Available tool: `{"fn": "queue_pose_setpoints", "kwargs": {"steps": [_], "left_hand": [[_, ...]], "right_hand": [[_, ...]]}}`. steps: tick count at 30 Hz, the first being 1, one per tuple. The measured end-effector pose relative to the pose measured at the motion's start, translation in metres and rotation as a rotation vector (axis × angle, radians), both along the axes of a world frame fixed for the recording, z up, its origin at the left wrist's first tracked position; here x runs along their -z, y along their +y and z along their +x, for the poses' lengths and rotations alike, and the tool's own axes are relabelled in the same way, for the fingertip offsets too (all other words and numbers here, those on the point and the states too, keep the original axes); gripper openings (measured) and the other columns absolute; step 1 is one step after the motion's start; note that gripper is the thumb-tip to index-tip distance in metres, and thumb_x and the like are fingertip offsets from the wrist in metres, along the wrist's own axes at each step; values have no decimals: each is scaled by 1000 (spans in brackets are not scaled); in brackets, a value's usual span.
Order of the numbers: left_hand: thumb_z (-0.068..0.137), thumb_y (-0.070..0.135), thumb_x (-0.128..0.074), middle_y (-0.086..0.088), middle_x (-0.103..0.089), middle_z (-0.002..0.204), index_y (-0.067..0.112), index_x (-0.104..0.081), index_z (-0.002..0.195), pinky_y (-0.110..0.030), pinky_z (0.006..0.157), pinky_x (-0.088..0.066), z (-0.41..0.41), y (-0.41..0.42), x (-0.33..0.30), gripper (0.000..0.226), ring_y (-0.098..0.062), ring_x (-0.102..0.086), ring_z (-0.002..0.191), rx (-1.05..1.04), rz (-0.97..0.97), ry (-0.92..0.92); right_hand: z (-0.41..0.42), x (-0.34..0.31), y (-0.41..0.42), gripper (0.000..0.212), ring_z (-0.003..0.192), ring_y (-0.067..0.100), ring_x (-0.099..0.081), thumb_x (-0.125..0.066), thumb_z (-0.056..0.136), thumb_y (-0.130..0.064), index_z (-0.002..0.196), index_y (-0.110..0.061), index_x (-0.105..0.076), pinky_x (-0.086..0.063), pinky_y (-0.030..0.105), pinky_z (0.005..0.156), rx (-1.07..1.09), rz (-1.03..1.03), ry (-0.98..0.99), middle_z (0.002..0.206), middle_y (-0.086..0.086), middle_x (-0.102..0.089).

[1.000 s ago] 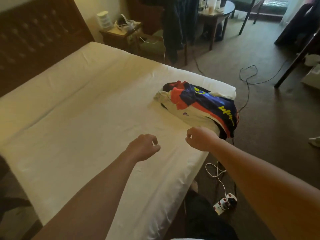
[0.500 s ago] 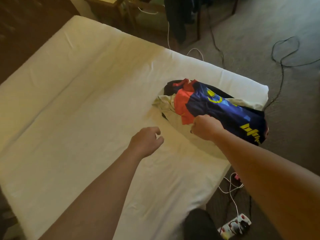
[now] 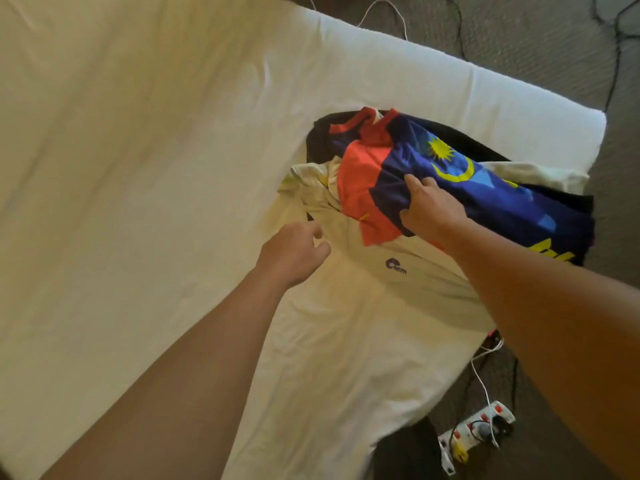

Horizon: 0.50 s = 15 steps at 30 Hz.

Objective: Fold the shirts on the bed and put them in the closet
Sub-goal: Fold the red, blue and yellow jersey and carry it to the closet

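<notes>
A heap of shirts lies near the right end of the white bed (image 3: 138,168). On top is a blue and red jersey (image 3: 485,188) with a yellow moon and star. A cream shirt (image 3: 374,282) with a small purple logo is spread beneath it, and a black garment (image 3: 322,140) shows at the back. My right hand (image 3: 429,206) lies on the jersey with its fingers bunching the blue cloth. Just left of the cream shirt's collar, my left hand (image 3: 294,251) hovers with loosely curled fingers and holds nothing.
Grey carpet (image 3: 519,36) surrounds the bed, crossed by black and white cables. A white power strip (image 3: 478,434) with red switches lies on the floor at the bed's near right corner. Most of the mattress to the left is bare sheet.
Both hands reached forward to the heap. My right hand went from a fist at the pile's edge onto the blue jersey and took hold of its cloth. The view tilted down and closer.
</notes>
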<state>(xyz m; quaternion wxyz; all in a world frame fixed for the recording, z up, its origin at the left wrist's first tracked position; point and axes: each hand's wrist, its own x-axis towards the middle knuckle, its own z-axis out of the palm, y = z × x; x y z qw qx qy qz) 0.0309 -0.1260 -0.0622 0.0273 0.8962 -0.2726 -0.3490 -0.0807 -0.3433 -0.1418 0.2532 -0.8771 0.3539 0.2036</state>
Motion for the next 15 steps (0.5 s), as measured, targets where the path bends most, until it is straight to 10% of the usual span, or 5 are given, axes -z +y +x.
{"fn": "queue_pose_setpoints", "kwargs": {"steps": [10, 15], "left_hand": [[95, 45, -57, -1, -66, 115, 23, -65, 119, -39, 82, -53, -6, 24, 8, 34, -22, -63, 97, -40, 40, 102], [95, 44, -58, -1, -66, 114, 24, -64, 120, -39, 83, -53, -12, 46, -27, 32, -22, -63, 96, -88, 8, 98]], "right_hand": [[10, -16, 20, 37, 123, 35, -44, -61, 87, -35, 120, -17, -67, -35, 46, 99, -231, -238, 99, 121, 10, -58], [33, -74, 49, 30, 89, 31, -64, -64, 86, -37, 99, -10, -66, -48, 31, 72, -97, 204, 124, 91, 9, -65]]}}
